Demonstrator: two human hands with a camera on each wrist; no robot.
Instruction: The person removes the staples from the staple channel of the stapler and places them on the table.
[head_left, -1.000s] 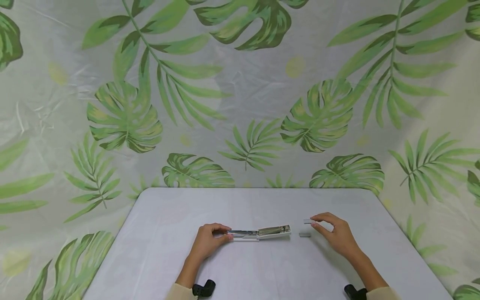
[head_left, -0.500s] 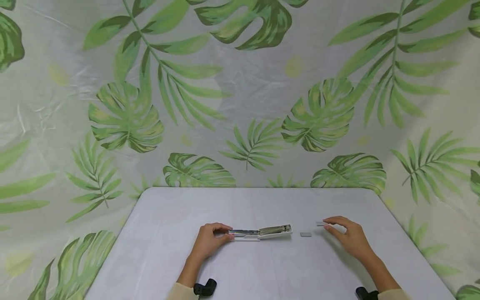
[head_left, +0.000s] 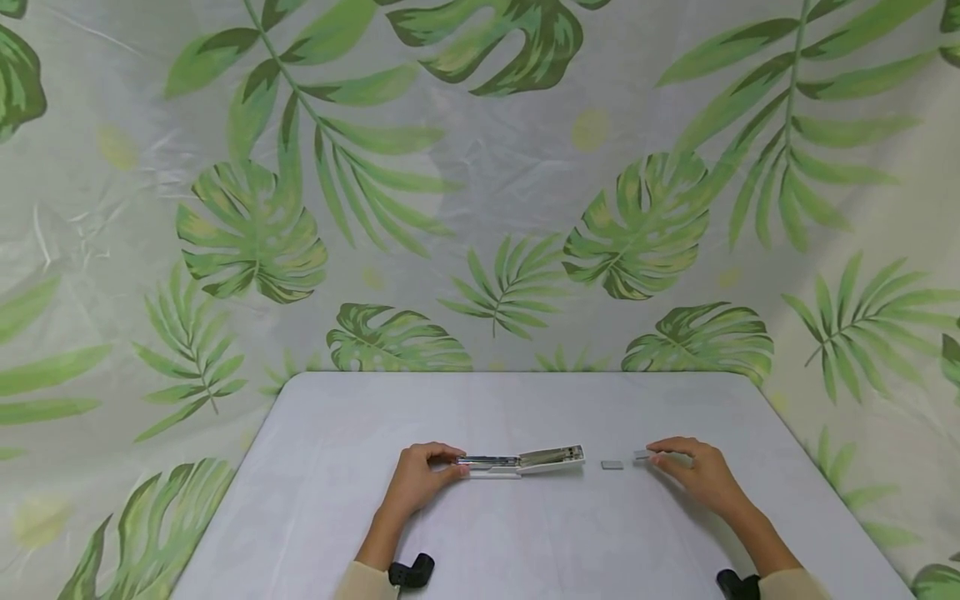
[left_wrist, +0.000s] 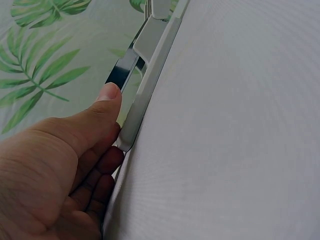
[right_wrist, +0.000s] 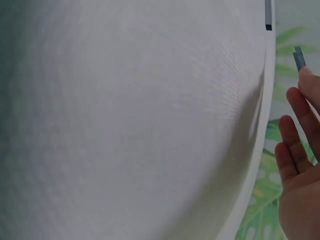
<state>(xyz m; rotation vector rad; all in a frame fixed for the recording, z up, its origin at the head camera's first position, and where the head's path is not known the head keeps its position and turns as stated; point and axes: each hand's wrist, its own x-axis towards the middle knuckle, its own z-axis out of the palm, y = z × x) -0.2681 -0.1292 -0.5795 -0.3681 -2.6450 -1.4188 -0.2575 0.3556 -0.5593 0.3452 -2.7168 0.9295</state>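
Note:
A white stapler (head_left: 551, 461) lies opened out on the table, its top arm swung over to the right and its metal magazine showing. At the stapler's left end my left hand (head_left: 425, 475) pinches it between thumb and fingers; the left wrist view has the thumb on the dark magazine end. My right hand (head_left: 693, 471) pinches a small grey strip of staples (head_left: 641, 455) by one end, held over the table. Between that strip and the stapler, a second strip of staples (head_left: 612, 465) lies flat on the table.
A white cloth covers the table (head_left: 480, 533), whose far edge meets a hanging sheet (head_left: 510, 192) printed with green leaves. Black wrist cameras (head_left: 412, 572) sit at both sleeves.
My right hand has moved to the right with its staple strip, away from the stapler, and slightly lower. The left hand and stapler have stayed in place.

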